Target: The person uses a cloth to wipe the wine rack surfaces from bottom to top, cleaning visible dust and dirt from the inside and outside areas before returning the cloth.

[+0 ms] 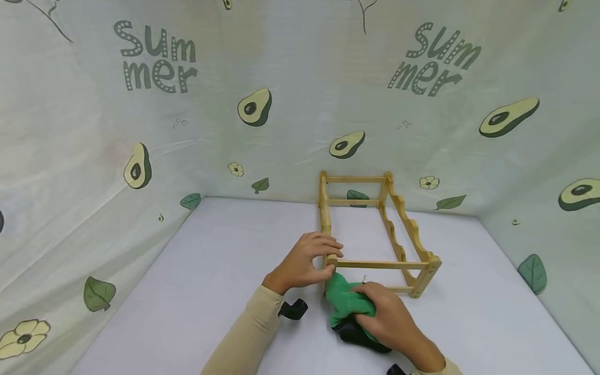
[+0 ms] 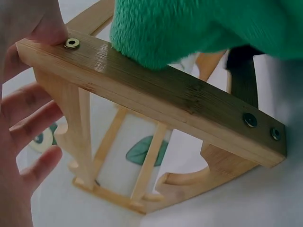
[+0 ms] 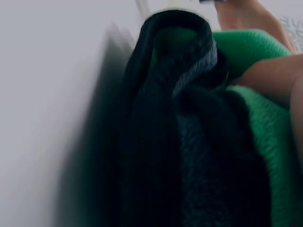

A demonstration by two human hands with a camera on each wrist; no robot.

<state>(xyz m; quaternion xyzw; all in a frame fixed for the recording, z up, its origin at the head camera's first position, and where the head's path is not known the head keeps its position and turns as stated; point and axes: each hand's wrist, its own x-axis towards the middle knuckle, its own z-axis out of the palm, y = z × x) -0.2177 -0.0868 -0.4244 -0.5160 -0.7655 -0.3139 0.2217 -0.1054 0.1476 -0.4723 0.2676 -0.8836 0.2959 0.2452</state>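
A light wooden rack with scalloped side rails stands on the white table. My left hand grips its near left corner, the thumb by a brass-coloured screw at the end of a flat wooden bar. Bunched in my right hand is a fuzzy cloth, green on one face and dark on the other. In the left wrist view the green face lies against that bar and covers part of it. The dark folds hang below my right fingers.
Behind the table hangs a pale curtain printed with avocados, leaves and the word summer. The rack's far end stands close to it. Black wrist-camera pieces show by my left wrist and at the bottom edge. White table extends on both sides.
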